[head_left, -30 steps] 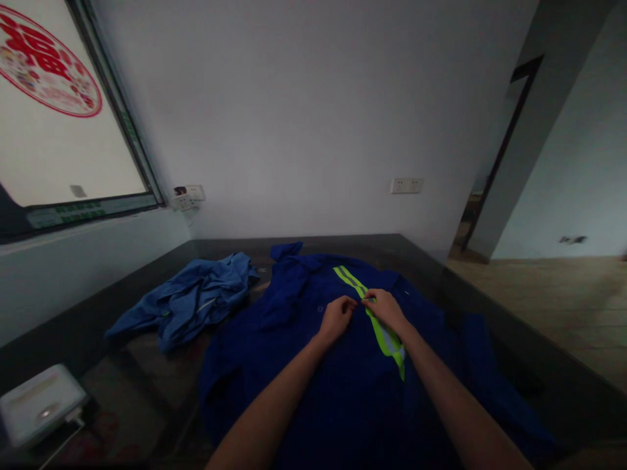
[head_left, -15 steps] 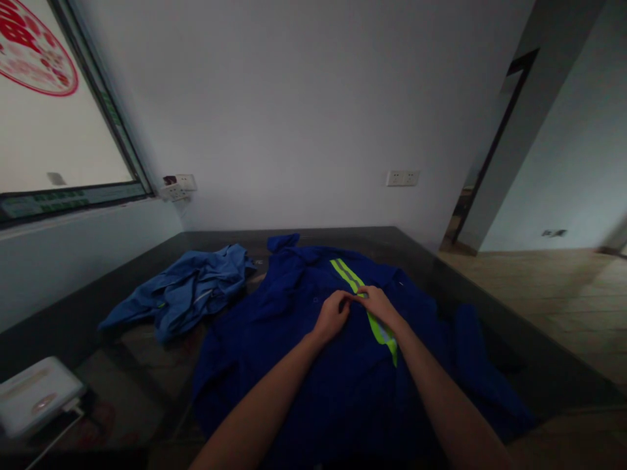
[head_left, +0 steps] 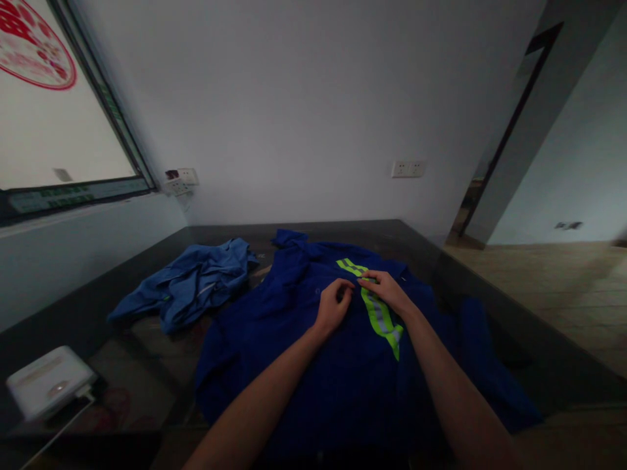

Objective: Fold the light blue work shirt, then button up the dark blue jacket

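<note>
Far left there's a window pane with a round red decal [head_left: 36, 49] on it, cut off by the edge of view. Below that, a white box [head_left: 51, 382] sits on the dark shiny table [head_left: 132, 365], with a white cable [head_left: 56, 434] running from it toward the bottom corner. Next along is a lighter blue garment [head_left: 200, 281], bunched up in a loose heap, and behind it some sockets [head_left: 187, 176] on the wall. Then the main thing: a dark blue garment [head_left: 353, 378] spread over the middle of the table, kinda wrinkled, right in front of the person. The left hand [head_left: 334, 303] is over its middle, fingers curled in with a narrow gap to the thumb; can't tell if it's pinching any cloth. Just beside it, the right hand [head_left: 385, 290] has its fingers reaching out over the yellow-green reflective strip [head_left: 378, 314], thumb slightly apart, and honestly I can't tell if it's gripping anything either. Further right, a sleeve [head_left: 490, 365] trails across the table, and past that there's pale floor [head_left: 563, 274].
</note>
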Demonstrator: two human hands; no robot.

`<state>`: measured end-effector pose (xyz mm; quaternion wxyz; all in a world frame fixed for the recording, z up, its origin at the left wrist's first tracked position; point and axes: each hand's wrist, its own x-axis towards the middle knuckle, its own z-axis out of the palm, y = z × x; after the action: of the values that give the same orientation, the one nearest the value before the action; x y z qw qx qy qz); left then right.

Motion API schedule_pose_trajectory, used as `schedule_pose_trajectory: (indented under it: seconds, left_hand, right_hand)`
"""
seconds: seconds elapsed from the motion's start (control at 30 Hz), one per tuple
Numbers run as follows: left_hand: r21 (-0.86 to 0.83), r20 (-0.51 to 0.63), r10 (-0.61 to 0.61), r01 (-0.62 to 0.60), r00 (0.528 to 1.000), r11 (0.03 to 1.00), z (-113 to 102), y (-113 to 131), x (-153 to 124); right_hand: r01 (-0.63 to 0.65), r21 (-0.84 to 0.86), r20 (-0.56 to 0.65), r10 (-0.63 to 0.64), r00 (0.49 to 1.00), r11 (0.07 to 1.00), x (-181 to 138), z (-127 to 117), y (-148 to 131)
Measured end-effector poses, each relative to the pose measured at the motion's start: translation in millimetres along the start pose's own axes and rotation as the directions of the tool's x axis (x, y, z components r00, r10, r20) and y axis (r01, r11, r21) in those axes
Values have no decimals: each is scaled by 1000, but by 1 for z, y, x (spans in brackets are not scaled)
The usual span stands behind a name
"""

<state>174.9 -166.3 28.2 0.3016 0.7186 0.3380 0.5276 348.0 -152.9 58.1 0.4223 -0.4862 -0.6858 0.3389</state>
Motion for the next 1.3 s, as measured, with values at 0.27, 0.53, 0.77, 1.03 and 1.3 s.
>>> schedule_pose_trajectory:
  seconds: [0.27, 0.53, 0.77, 1.03, 1.3]
  left_hand:
    - [-88, -50, -128, 124, 990, 988, 4, -15, 2]
    - [10, 37, -97, 96, 995, 995, 2, -18, -1]
    - [-46, 96, -82, 86, 992, 995, -1, -23, 3]
    - [162, 61, -15, 5, 998, 987, 4, -21, -2]
    - [235, 77, -10, -8, 997, 972, 0, -22, -5]
  right_hand:
    - [108, -163, 121, -89, 989, 981, 2, 7, 1]
    - [162, -229, 151, -130, 980, 960, 4, 11, 8]
    - [151, -233, 224, -98, 970, 961, 5, 10, 11]
    - [173, -325, 191, -115, 975, 930, 4, 7, 9]
    - [202, -344, 193, -141, 971, 917, 4, 14, 10]
